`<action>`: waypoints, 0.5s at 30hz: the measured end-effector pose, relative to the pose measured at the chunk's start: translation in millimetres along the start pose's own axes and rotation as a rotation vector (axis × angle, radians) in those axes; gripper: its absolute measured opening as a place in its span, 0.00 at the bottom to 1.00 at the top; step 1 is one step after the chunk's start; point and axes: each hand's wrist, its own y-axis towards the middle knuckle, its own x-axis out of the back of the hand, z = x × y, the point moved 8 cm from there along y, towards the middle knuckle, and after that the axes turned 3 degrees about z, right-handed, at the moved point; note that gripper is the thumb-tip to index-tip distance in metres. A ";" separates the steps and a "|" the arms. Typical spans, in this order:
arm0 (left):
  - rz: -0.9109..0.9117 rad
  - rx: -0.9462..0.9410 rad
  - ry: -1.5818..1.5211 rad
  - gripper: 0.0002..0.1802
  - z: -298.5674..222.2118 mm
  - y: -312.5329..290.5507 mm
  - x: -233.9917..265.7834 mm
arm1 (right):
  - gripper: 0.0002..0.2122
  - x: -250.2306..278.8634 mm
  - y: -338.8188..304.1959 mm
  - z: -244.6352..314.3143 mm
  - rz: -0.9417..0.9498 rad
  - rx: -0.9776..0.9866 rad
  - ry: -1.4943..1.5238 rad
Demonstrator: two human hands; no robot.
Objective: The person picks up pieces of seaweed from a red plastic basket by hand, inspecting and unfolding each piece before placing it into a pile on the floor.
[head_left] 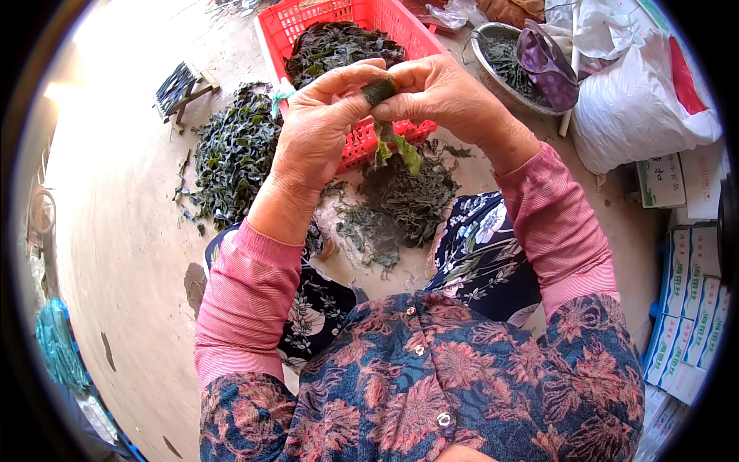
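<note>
A strip of dark green seaweed (379,91) is pinched between my two hands, over the near end of a red plastic basket (428,48). Both my left hand (319,119) and my right hand (450,96) have thumb and fingers closed on it, close together. A paler green end (400,152) of the strip dangles below them. Inside the basket lies a heap of dark seaweed leaves (339,52). Left of the basket, a larger leafy pile (235,158) rests on the floor. Finer, shredded seaweed (412,202) lies on the floor between my knees.
A small folding stool (185,96) stands at far left. Beyond my right hand sits a metal basin (485,65) of stringy greens with a purple dotted cloth item (546,65) on it. A stuffed white sack (635,108) and stacked cartons (685,308) line the right side.
</note>
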 end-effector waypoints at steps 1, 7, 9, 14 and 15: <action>-0.070 -0.016 0.026 0.11 -3.2 -1.6 2.3 | 0.11 0.7 -0.7 -1.6 -0.023 0.000 0.063; -0.347 0.130 0.153 0.14 4.7 -24.2 29.5 | 0.09 15.7 -9.1 -1.5 -0.232 -0.022 0.120; -0.322 0.390 0.004 0.23 29.9 -38.1 18.0 | 0.08 15.3 -8.9 2.5 -0.286 0.022 0.166; -0.162 0.546 -0.313 0.32 57.0 -44.6 -10.0 | 0.05 -0.6 -14.8 25.7 -0.320 0.149 0.073; -0.188 0.502 -0.322 0.30 53.6 -42.2 -6.8 | 0.04 -6.8 -15.7 27.7 -0.298 0.221 0.062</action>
